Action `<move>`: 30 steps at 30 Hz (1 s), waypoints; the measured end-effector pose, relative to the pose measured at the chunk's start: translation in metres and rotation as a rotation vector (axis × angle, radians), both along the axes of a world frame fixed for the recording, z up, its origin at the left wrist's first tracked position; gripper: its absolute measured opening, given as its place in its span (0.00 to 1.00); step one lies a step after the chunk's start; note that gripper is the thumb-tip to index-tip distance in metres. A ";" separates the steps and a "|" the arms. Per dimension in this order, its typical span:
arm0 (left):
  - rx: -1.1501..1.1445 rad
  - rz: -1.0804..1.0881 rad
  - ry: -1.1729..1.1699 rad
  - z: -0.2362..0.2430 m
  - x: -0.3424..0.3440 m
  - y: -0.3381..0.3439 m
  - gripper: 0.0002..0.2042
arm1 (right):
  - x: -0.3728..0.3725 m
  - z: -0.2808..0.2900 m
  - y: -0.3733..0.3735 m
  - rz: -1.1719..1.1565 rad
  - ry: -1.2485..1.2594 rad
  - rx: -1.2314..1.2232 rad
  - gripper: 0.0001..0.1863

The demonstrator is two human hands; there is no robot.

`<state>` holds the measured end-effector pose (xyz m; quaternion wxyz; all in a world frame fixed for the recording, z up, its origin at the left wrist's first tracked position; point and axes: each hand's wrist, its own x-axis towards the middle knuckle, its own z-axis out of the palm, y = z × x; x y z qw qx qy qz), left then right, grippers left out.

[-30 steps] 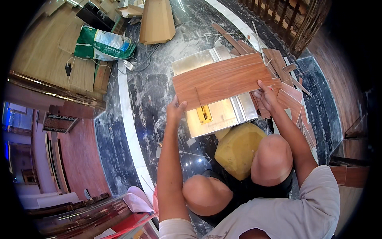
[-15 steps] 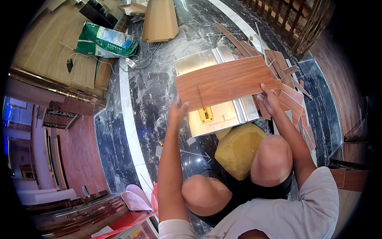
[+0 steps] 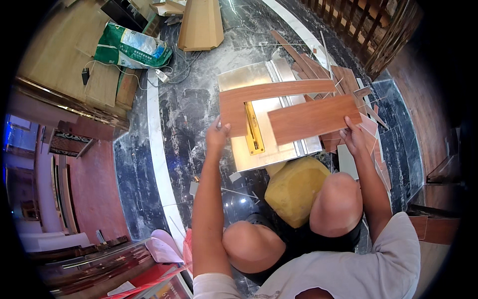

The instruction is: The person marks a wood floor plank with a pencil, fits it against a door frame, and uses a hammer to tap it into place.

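An L-shaped wood-grain board [image 3: 236, 102] was seen lying across the metal saw table [image 3: 274, 153], its lower left corner pinched by the left hand [image 3: 217, 137], thumb on top. A smaller rectangular piece [image 3: 314, 119] was held over the right side of the table, its near right corner gripped by the right hand [image 3: 354, 137]. The two hands were well apart. Whether the smaller piece was raised off the metal could not be told. Main risk, as judged: the board's narrow strip was unsupported by any hand at its right end, so it could be swung or snapped at the inner corner if the left grip were twisted. The smaller piece could be knocked against that strip, as only a thin gap was left between them. If a blade was spinning in the yellow insert [image 3: 255, 137], which could not be made out, an edge could be caught and kicked back by a sideways shift. The strip's long axis was laid left to right, right end tipped slightly away from the person; the short leg was pointed toward the person. The smaller piece was angled similarly, a bit more steeply.
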<state>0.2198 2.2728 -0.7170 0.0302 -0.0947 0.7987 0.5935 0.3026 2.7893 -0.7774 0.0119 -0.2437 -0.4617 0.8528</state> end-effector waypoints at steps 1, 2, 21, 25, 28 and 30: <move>-0.042 0.019 -0.027 -0.003 -0.012 -0.009 0.25 | 0.007 0.000 0.009 -0.041 0.002 -0.006 0.17; -0.080 0.036 -0.058 -0.007 -0.022 -0.016 0.24 | 0.018 0.000 0.018 -0.083 0.002 -0.007 0.17; -0.357 0.225 0.233 -0.019 -0.121 -0.014 0.24 | 0.033 0.084 -0.040 0.082 0.190 1.558 0.21; -0.444 0.351 0.190 -0.006 -0.124 0.010 0.24 | -0.010 0.129 -0.098 0.460 0.082 1.644 0.20; -0.511 0.405 0.238 -0.009 -0.125 0.007 0.20 | 0.004 0.132 -0.119 0.738 0.014 1.607 0.21; -0.455 0.366 0.309 -0.014 -0.127 0.004 0.18 | 0.026 0.129 -0.131 0.721 0.214 1.864 0.23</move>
